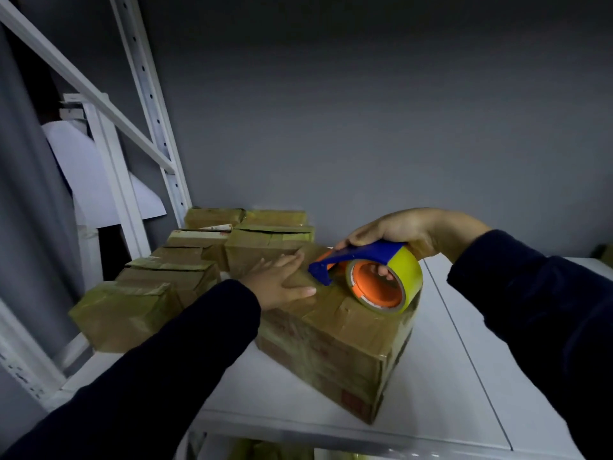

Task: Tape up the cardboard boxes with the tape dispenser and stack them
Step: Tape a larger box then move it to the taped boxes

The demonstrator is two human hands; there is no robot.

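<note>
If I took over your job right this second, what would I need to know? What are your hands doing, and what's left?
Left hand: flat on top of the box, holding it down.
Right hand: grips the tape dispenser, which rests on the box top.
The box sits on the white shelf; other boxes, wrapped in tape, sit to its left.
Done: this box carries some tape.
Left: probably finish this strip, cut it, then stack the box with the others.

The tape dispenser (368,279) hides most fingers of the right hand (408,229); red print on the nearest cardboard box (331,346) is unreadably blurred.
</note>
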